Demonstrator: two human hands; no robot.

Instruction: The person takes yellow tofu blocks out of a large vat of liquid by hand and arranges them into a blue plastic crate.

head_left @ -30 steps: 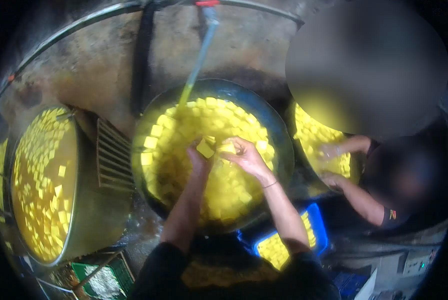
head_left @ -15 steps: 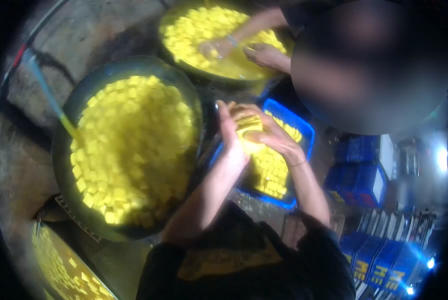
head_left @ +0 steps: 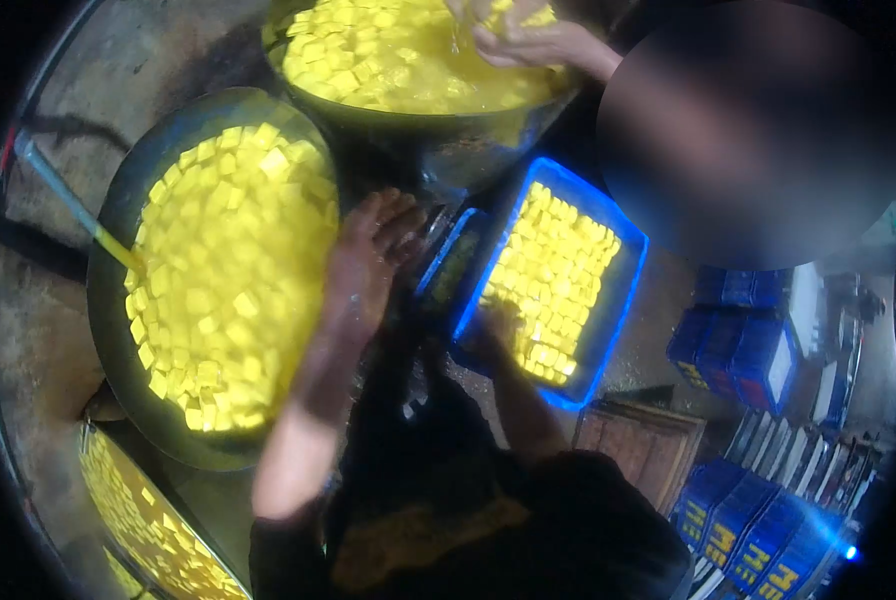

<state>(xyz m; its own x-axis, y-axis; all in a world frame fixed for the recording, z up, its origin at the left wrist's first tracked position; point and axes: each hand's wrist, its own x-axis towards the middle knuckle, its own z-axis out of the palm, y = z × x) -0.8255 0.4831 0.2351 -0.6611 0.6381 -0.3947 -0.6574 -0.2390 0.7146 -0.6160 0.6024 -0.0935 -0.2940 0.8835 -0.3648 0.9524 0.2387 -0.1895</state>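
My left hand (head_left: 376, 240) is empty, its fingers stretched out, just past the right rim of a large dark wok (head_left: 108, 330). That wok is full of yellow tofu-like blocks (head_left: 198, 300) lying in yellow liquid. My right hand (head_left: 500, 325) is in shadow at the near left part of a blue crate (head_left: 608, 335), touching or just over the blocks there; its fingers do not show clearly. Inside the crate, yellow blocks (head_left: 558, 260) lie in close rows.
Across from me a co-worker's hand (head_left: 528, 40) is over a second wok (head_left: 418, 115) of yellow blocks. A stick (head_left: 78, 205) leans in the near wok. Another blue crate's edge (head_left: 448, 255) shows beside mine. Stacked blue crates (head_left: 733, 350) and a wooden board (head_left: 638, 445) are at right.
My hands were together around a stack of yellow blocks above the crate. They are now apart: the left moved toward the wok, the right down to the crate. The view has shifted.
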